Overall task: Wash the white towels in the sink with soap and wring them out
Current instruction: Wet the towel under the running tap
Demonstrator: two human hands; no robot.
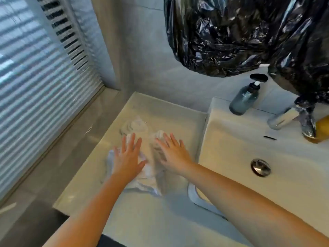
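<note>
White towels lie crumpled on the pale counter left of the sink. One more bunched towel sits just beyond them. My left hand lies flat with fingers spread on the left part of the towels. My right hand is flat too, fingers straight, over the right part. The white sink with its metal drain is to the right. A grey-blue soap pump bottle stands on the sink's back rim.
A chrome tap juts over the sink at the right, beside a yellow object. A black plastic bag hangs over the wall above. A window blind fills the left side. Tiled wall stands behind the counter.
</note>
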